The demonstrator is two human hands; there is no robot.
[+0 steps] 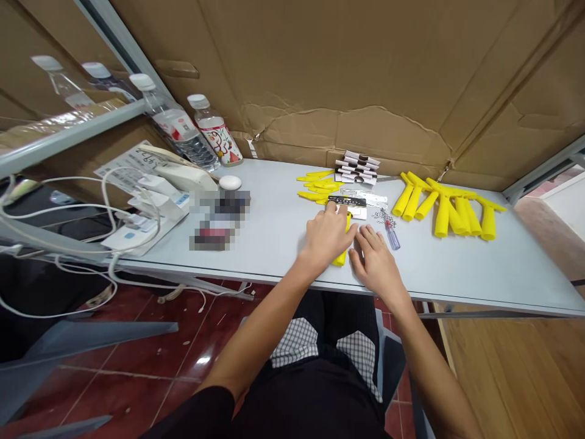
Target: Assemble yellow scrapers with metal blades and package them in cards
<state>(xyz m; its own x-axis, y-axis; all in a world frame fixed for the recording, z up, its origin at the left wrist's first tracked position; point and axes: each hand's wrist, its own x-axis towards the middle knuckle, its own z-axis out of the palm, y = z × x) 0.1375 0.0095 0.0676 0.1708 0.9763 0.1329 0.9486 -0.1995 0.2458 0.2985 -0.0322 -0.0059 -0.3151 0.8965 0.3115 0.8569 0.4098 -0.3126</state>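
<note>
My left hand point(325, 236) lies across a yellow T-shaped plastic piece point(340, 260) with a tubular handle, thumb to the right of it and palm over it. Its fingertips reach a black-and-white printed card point(351, 206), which covers the piece's far end. Just to the right, my right hand point(377, 261) rests on the tabletop with fingers stretched out, holding nothing. Beyond it lie a screwdriver point(392, 236) with a clear purple handle and a small heap of screws point(382, 217). A clear plastic strip point(372, 197) lies behind the card.
More yellow T-shaped pieces point(442, 213) lie at right; flat yellow parts point(317, 186) and stacked folded cards point(357, 167) are at the back. Left are bottles point(222, 139), a white round object point(230, 182), a power strip point(137, 228) and cables. Cardboard point(320, 73) lines the back.
</note>
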